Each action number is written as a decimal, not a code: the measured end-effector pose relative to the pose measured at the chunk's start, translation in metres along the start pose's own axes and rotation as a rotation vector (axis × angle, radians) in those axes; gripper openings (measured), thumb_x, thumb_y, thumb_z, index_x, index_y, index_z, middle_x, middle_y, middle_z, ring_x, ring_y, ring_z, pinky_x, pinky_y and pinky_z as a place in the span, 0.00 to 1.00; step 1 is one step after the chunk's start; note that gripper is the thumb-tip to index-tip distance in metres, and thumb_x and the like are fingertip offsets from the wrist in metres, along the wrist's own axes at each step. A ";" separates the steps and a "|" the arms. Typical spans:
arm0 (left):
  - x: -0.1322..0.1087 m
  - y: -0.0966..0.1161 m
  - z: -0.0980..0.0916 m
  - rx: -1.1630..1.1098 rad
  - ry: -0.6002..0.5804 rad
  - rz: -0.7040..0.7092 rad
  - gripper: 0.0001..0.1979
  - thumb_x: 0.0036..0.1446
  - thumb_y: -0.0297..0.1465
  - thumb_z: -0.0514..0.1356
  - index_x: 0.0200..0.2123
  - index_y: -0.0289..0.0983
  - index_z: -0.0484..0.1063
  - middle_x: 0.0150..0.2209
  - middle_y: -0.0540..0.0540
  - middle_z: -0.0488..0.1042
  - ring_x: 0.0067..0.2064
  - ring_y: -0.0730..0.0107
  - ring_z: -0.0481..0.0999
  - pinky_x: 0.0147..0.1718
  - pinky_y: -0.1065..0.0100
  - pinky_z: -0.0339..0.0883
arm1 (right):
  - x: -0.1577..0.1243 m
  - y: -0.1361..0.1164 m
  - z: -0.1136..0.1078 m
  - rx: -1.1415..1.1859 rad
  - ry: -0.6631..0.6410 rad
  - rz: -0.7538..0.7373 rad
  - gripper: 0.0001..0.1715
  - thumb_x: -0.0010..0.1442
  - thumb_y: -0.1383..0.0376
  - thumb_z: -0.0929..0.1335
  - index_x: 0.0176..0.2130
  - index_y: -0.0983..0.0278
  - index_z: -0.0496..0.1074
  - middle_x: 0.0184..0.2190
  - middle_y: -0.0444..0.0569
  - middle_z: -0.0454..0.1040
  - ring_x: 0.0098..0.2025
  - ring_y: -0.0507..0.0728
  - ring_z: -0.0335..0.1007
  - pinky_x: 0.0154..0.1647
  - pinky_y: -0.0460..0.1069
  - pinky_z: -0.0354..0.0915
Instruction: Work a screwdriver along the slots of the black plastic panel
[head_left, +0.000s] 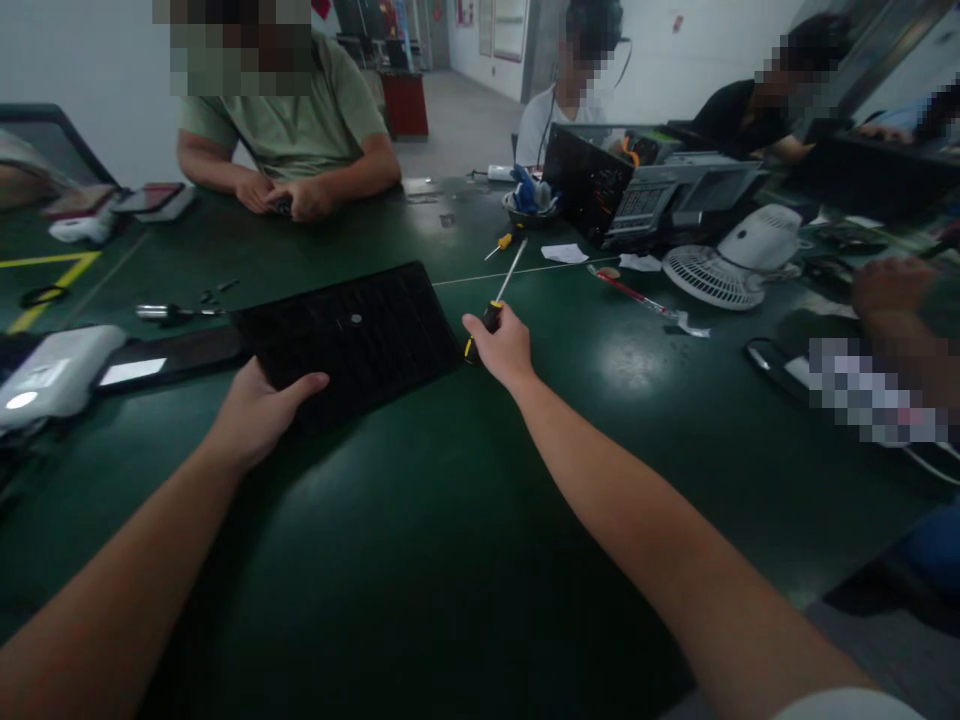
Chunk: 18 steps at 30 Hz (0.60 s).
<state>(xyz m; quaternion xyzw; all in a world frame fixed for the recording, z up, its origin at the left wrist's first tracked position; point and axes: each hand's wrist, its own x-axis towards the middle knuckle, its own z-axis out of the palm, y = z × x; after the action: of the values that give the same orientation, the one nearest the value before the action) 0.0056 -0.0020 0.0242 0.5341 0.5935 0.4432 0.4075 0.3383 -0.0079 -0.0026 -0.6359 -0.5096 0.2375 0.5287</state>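
Note:
My left hand [259,415] is closed on the near left edge of a flat black panel [375,345], its thumb lying across the top face. The panel is tilted, and a small round silver mark shows near its middle. Just off the panel's right corner, my right hand [506,348] grips a screwdriver [511,275] by its black and yellow handle. The metal shaft points away from me, up and to the right. A smaller yellow-handled screwdriver [504,242] lies on the green table [420,540] beyond it.
A white fan [720,262], an opened computer case [649,195] and a bowl with blue-white gloves [532,195] stand at the back right. On the left lie a grey-white device [64,370] and a metal cylinder [157,313]. Other people sit around the table.

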 end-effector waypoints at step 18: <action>0.002 -0.025 0.006 -0.201 -0.075 0.187 0.19 0.61 0.31 0.65 0.56 0.40 0.76 0.57 0.40 0.84 0.65 0.48 0.81 0.72 0.47 0.70 | -0.016 0.010 0.003 -0.009 0.038 -0.050 0.26 0.65 0.39 0.69 0.50 0.54 0.69 0.32 0.43 0.78 0.36 0.61 0.79 0.46 0.60 0.73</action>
<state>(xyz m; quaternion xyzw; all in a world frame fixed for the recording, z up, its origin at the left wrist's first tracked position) 0.0047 0.0000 -0.0020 0.5597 0.4783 0.5162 0.4375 0.3334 -0.0200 -0.0165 -0.6297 -0.5163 0.2096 0.5413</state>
